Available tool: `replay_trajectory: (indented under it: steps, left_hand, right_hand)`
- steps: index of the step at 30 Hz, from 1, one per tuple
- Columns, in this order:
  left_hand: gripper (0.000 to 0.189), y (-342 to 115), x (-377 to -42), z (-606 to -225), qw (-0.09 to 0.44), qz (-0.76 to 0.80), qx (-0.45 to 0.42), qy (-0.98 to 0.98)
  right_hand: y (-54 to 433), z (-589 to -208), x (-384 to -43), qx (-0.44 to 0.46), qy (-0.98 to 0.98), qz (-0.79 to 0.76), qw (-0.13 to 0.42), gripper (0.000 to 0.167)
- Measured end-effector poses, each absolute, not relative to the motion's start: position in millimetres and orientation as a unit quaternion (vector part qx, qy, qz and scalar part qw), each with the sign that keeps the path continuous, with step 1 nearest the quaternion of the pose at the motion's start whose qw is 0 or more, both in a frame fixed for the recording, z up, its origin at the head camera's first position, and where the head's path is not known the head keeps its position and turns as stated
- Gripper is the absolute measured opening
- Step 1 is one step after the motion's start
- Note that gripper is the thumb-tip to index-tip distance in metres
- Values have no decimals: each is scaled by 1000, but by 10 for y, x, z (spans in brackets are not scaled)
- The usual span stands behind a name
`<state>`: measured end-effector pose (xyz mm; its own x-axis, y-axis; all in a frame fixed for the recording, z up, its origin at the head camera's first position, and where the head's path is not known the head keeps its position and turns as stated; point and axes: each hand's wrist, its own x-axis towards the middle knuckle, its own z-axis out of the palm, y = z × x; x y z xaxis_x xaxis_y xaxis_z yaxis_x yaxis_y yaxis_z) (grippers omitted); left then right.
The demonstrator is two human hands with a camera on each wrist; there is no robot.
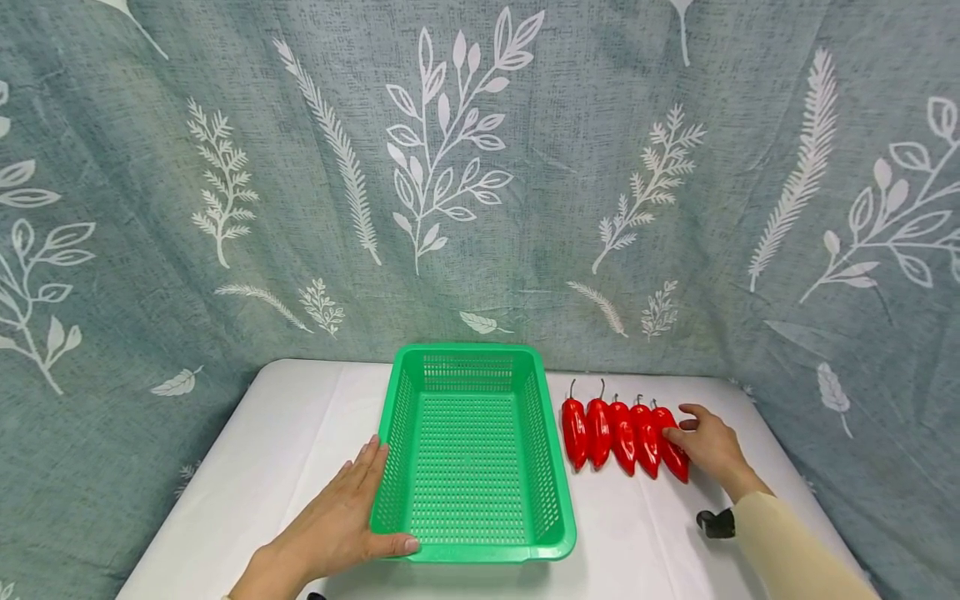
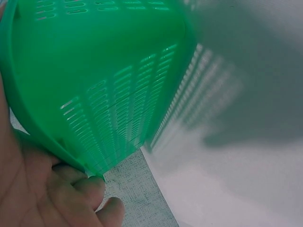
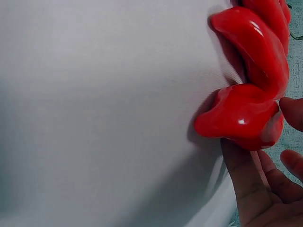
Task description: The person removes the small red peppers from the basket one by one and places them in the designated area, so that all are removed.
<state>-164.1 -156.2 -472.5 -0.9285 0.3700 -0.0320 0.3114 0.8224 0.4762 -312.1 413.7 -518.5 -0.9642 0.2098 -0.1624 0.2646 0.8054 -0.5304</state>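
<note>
A green perforated plastic basket (image 1: 558,483) stands on the white table. Across its near left corner lies my left hand (image 1: 330,517), fingers along the left rim and thumb on the front rim. From the left wrist view, the hand (image 2: 52,194) sits against the basket's edge (image 2: 33,118). Several glossy red peppers (image 1: 598,433) lie side by side to the right of the basket. At the rightmost pepper (image 1: 673,454) is my right hand (image 1: 712,446), thumb over it. The right wrist view has that pepper (image 3: 241,118) between the thumb and a fairly straight finger, still on the table.
The white tablecloth (image 1: 622,542) covers the table. A grey-green curtain (image 1: 555,275) with white leaf prints hangs behind and at both sides. By the right wrist is a black device (image 1: 716,524).
</note>
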Motion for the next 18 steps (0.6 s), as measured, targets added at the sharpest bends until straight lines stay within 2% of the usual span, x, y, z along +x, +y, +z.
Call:
replay_trajectory:
  steps: [8,18]
  left_hand:
    - [135,-1555,-1661,-4724,60,235,186,952]
    - [135,-1547,-1726,-4687,70,232,179,954]
  right_hand:
    - [4127,-5159,-3026,126,942,-307,39,73]
    - [4001,-5147,-2820,103,933,-343,-39,70]
